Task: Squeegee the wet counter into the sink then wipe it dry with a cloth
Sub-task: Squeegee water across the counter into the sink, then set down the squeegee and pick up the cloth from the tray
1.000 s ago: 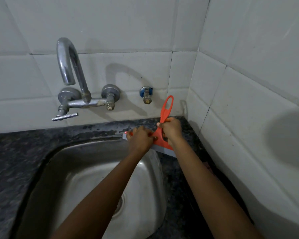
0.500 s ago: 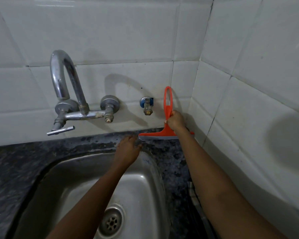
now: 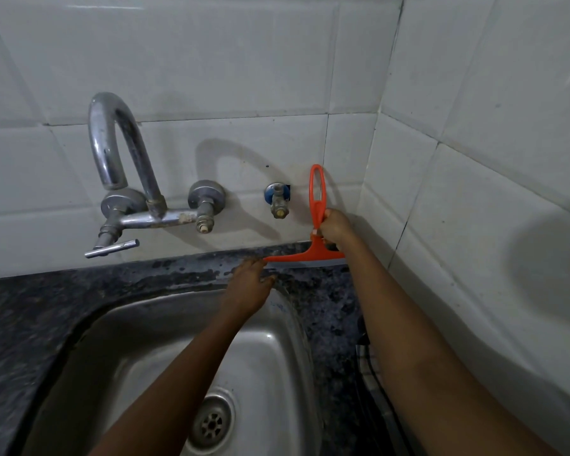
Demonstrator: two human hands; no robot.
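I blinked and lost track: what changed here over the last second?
The orange plastic squeegee went from the back rim of the steel sink to the wall, blade now lying on the dark speckled stone counter. The left hand let go of the blade and rests beside its left end. The right hand kept gripping the handle; the chrome tap stayed put.

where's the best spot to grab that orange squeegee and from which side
Take the squeegee by the lower stem of its handle, just above the blade bar, as the right hand does. Come from the front: the looped handle stands upright close to the back wall, so there seems no room behind it, and a low grip should let you press the blade onto the counter.
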